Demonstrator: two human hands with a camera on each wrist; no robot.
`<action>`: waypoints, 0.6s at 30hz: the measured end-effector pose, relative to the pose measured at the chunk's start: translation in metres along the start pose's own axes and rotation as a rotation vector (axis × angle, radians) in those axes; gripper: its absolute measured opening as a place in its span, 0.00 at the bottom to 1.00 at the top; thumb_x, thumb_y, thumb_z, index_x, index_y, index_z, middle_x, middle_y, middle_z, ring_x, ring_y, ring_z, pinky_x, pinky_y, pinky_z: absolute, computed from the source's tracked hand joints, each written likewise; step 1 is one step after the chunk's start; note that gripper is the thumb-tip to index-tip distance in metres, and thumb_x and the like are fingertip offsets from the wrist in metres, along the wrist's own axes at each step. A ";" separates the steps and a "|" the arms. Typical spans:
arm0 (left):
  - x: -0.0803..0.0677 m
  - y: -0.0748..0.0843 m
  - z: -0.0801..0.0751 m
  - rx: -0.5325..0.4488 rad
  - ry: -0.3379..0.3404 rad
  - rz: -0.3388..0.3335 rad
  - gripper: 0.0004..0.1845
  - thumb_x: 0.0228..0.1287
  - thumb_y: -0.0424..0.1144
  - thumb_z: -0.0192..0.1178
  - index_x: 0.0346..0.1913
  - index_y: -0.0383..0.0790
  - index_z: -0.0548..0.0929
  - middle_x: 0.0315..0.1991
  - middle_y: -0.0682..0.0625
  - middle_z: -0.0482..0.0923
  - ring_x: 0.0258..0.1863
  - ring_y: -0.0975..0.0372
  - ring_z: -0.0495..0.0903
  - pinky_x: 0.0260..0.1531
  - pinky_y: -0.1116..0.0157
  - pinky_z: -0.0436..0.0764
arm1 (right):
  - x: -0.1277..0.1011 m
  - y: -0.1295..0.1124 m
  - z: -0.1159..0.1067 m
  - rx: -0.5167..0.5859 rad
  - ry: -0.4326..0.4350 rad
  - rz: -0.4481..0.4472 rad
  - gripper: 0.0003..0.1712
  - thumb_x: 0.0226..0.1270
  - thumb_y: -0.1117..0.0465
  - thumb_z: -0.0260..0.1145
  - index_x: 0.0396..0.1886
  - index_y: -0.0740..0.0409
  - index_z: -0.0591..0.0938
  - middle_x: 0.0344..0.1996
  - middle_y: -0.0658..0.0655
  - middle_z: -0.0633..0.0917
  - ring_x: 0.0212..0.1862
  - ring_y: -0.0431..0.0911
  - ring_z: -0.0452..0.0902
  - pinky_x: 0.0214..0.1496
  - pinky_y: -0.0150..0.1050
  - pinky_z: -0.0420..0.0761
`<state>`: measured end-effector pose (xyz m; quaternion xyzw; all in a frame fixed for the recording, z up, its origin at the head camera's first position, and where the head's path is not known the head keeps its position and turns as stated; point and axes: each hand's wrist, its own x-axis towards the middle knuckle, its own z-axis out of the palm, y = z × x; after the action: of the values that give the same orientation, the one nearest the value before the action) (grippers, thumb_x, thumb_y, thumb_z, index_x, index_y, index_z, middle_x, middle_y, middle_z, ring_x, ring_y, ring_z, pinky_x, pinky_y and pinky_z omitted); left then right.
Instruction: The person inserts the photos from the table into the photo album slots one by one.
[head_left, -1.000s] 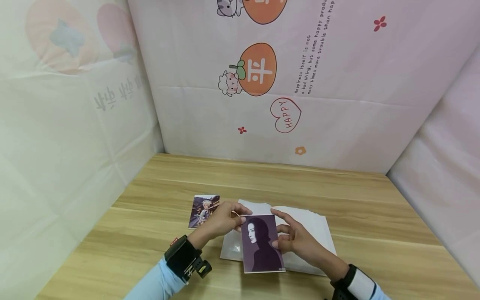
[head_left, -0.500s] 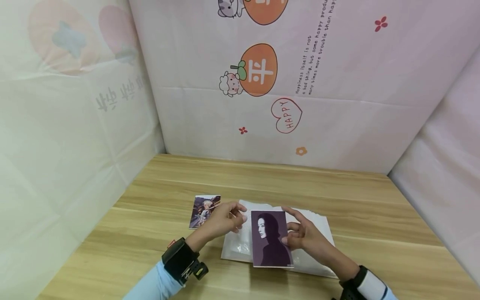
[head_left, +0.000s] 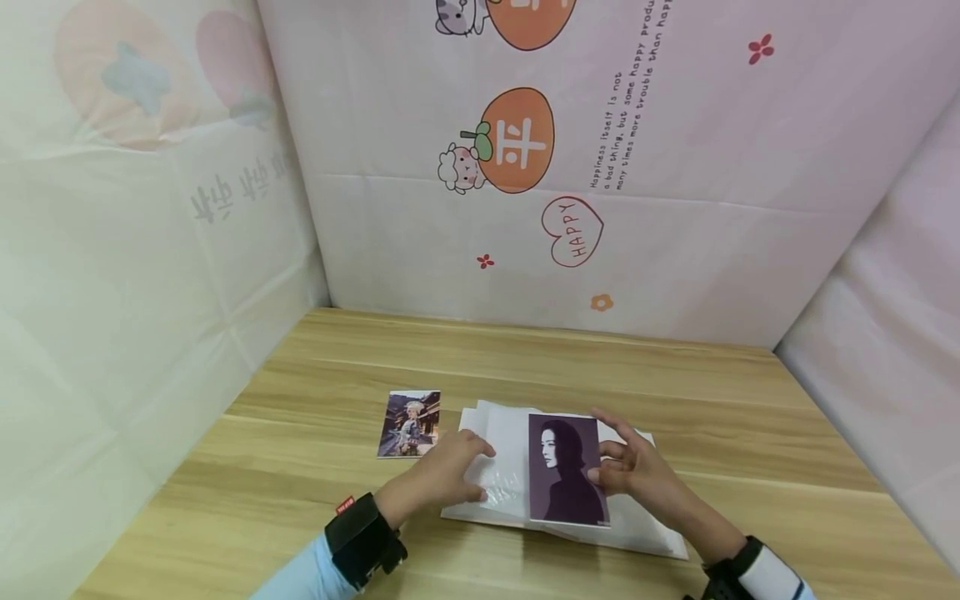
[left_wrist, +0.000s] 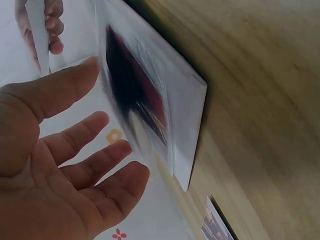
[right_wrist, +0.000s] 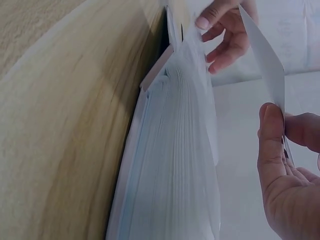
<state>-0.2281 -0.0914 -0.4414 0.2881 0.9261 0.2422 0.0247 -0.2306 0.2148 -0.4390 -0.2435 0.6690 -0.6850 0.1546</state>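
My right hand (head_left: pixel 628 472) pinches a dark portrait photo (head_left: pixel 566 472) by its right edge and holds it upright over a white photo album (head_left: pixel 651 534) lying open on the wooden table (head_left: pixel 525 358). In the right wrist view the thumb (right_wrist: pixel 272 142) presses the photo (right_wrist: pixel 264 57) edge-on above the album's pages (right_wrist: pixel 170 180). My left hand (head_left: pixel 448 472) rests with straight fingers on the album's clear plastic sleeve (head_left: pixel 501 487). From the left wrist view, the left hand (left_wrist: pixel 75 165) is spread beside that sleeve (left_wrist: pixel 140 100).
A second photo (head_left: pixel 408 423) of a figure in pale dress lies flat on the table left of the album. Printed fabric walls (head_left: pixel 525 167) close in the back, left and right sides. Bare wood lies behind the album.
The right hand carried the portrait photo to the right and farther over the album. The left hand let go of the photo and came down onto the clear sleeve.
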 end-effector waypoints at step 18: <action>-0.010 0.009 0.008 0.109 -0.145 -0.036 0.34 0.37 0.41 0.75 0.55 0.45 0.78 0.56 0.45 0.70 0.49 0.52 0.69 0.48 0.59 0.72 | -0.008 0.003 -0.006 0.015 -0.020 0.007 0.47 0.59 0.77 0.60 0.72 0.50 0.49 0.33 0.56 0.76 0.36 0.47 0.80 0.37 0.47 0.80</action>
<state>-0.2133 -0.0872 -0.4457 0.2890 0.9388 0.1692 0.0804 -0.2274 0.2239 -0.4426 -0.2468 0.6630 -0.6872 0.1652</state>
